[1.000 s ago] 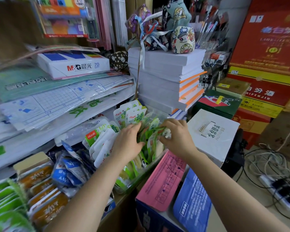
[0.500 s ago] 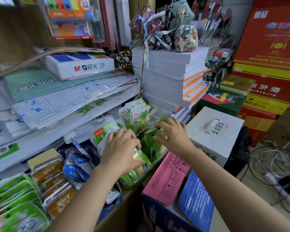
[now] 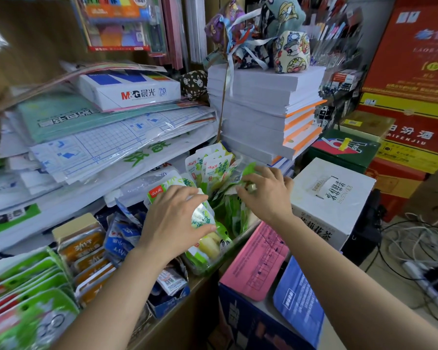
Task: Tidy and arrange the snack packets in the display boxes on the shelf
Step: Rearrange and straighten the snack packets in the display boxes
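Note:
A clear display box (image 3: 234, 245) on the shelf holds green and white snack packets (image 3: 214, 169), some upright at the back, others leaning. My left hand (image 3: 173, 219) grips a green and white packet (image 3: 201, 218) at the box's left side. My right hand (image 3: 267, 192) pinches the tops of green packets (image 3: 245, 173) at the right side of the box. To the left lie blue packets (image 3: 122, 234), orange packets (image 3: 86, 251) and green packets (image 3: 28, 294) in other boxes.
Stacks of paper reams (image 3: 263, 112) and plastic-wrapped sheets (image 3: 99, 147) crowd the shelf behind. A white carton (image 3: 331, 198) stands right of the box, a blue carton with a pink sheet (image 3: 258, 258) below. Red cartons (image 3: 412, 97) and cables (image 3: 415, 246) lie at right.
My left hand has drawn back toward the box's left front and closed on a packet. My right hand has shifted slightly to the back right over the packet tops.

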